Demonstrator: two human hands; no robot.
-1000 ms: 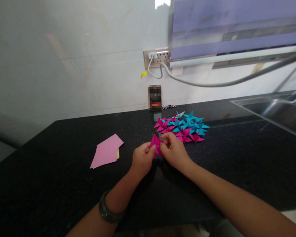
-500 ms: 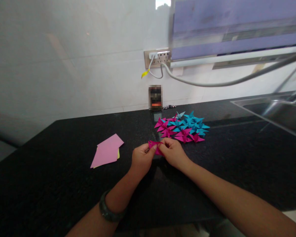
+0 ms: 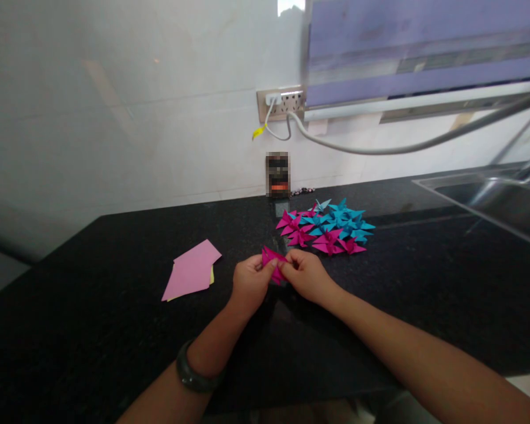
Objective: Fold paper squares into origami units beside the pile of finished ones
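A small magenta folded paper piece [image 3: 271,261] is pinched between both my hands just above the black countertop [image 3: 92,330]. My left hand [image 3: 249,284] grips its left side with thumb and fingers closed. From the right, my right hand [image 3: 305,274] pinches the other end. A dark bangle circles my left wrist. Just beyond my hands lies a pile of finished magenta and blue folded paper shapes [image 3: 329,227].
Flat pink paper sheets [image 3: 191,271] with a yellow one beneath lie to the left. A small dark box [image 3: 278,174] stands against the white wall under a socket with a white cable [image 3: 287,106]. A steel sink [image 3: 499,197] sits at the far right.
The magenta piece has been folded narrower and turned in my fingers; both hands shifted slightly left and lower, still pinching it.
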